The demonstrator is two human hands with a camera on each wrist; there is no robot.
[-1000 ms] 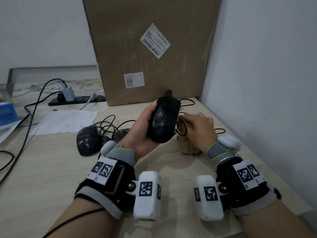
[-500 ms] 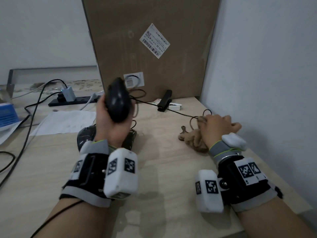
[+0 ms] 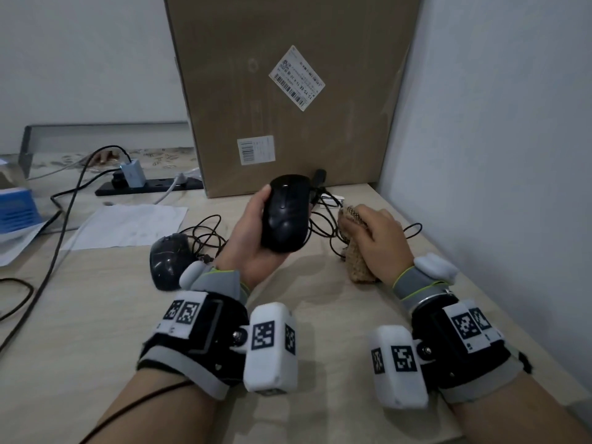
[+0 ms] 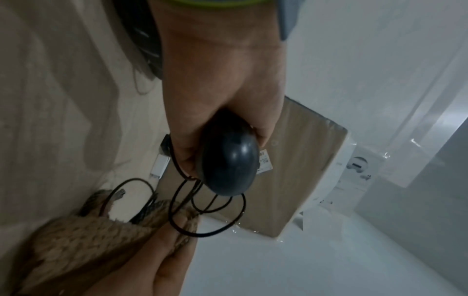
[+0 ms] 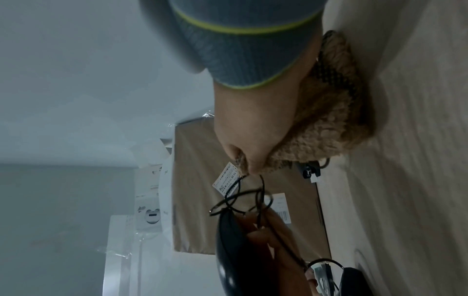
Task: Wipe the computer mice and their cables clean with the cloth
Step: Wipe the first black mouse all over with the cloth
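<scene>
My left hand (image 3: 256, 232) grips a glossy black mouse (image 3: 285, 213) above the table, buttons facing me; it also shows as the black mouse (image 4: 229, 158) in the left wrist view and the black mouse (image 5: 228, 250) edge-on in the right wrist view. Its thin black cable (image 3: 323, 219) loops to the right into a fuzzy tan cloth (image 3: 355, 251). My right hand (image 3: 381, 238) holds that cloth bunched around the cable (image 5: 243, 192), low by the tabletop. A second dark mouse (image 3: 169, 261) lies on the table at the left, with its own coiled cable (image 3: 205, 232).
A tall cardboard box (image 3: 288, 91) stands at the back, against the right wall (image 3: 496, 155). A black clip-like item (image 3: 318, 177) lies at its base. A sheet of paper (image 3: 125, 225), a power strip (image 3: 147, 187) with plugs and cables, and a blue box (image 3: 16, 209) sit at the left.
My left hand swung the black mouse out to the left and up, pulling the cable through the cloth, then brought it back next to my right hand. The right hand kept holding the cloth.
</scene>
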